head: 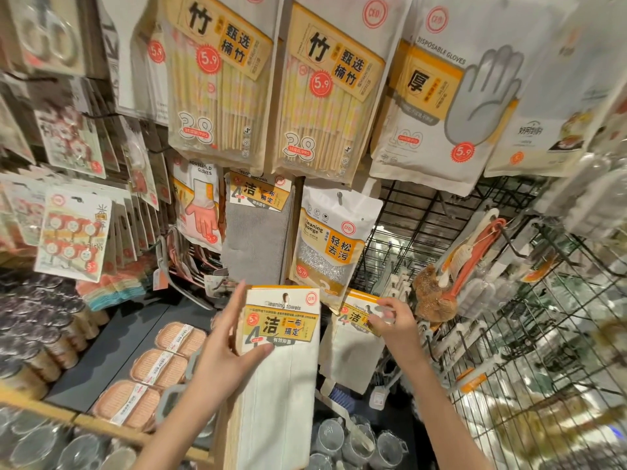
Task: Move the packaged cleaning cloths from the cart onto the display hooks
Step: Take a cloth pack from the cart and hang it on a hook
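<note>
From my head camera, my left hand [220, 347] grips a white cloth pack [281, 361] by the edge of its stiff card header, thumb across the front, while my right hand [395, 322] pinches the header of a second pack [353, 347] already up at the rack below the sponge packet [327, 245]. Both packs look light and floppy below the card, so I judge the header by its hang hole the place to hold. Each hangs long axis upright, header on top, print facing me.

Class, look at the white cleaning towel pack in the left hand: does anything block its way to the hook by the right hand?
Yes. Another white towel pack already hangs there, and the right hand pinches its header, beside the held pack in the left hand.
</note>
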The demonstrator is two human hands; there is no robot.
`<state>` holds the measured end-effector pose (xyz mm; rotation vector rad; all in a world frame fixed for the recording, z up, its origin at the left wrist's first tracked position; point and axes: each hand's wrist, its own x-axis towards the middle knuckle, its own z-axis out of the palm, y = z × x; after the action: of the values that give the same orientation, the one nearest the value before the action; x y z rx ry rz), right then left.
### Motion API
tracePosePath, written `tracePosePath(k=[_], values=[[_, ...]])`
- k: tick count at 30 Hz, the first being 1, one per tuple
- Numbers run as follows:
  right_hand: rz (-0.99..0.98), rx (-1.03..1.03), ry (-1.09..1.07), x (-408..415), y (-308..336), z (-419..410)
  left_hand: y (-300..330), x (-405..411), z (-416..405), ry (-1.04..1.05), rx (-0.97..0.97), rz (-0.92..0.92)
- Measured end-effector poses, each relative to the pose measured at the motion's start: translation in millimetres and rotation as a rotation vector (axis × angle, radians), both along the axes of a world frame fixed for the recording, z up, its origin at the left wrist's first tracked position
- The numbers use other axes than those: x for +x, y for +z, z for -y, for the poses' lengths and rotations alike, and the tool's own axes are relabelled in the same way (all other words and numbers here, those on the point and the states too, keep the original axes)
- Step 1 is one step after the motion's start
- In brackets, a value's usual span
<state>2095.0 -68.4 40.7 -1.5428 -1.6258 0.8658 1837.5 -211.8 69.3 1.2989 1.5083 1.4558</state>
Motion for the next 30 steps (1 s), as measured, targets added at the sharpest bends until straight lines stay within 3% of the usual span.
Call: tracePosePath(k=[4, 10, 15, 25, 30], values=[[-0.070, 0.135, 0.218, -32.6, 45.1, 26.2, 8.6, 14.2, 3.5, -0.052, 0.019, 0.021], [-0.070, 0.052, 0.415, -67.8, 69.0, 48.8, 8.8, 22.1, 6.9, -0.054, 0.071, 0.074], [-0.050, 0.132, 0.372, -70.2, 69.6, 62.0, 11.9, 25.9, 12.1, -0.016, 0.101, 0.131], [-0.071, 0.080, 0.318, -59.6, 87.4, 72.6, 16.6, 31.0, 12.0, 0.024, 0.081, 0.117], [-0.174, 0.058, 0.306, -53.1, 87.0, 72.7, 18.0, 31.0, 12.0, 0.009, 0.073, 0.112]])
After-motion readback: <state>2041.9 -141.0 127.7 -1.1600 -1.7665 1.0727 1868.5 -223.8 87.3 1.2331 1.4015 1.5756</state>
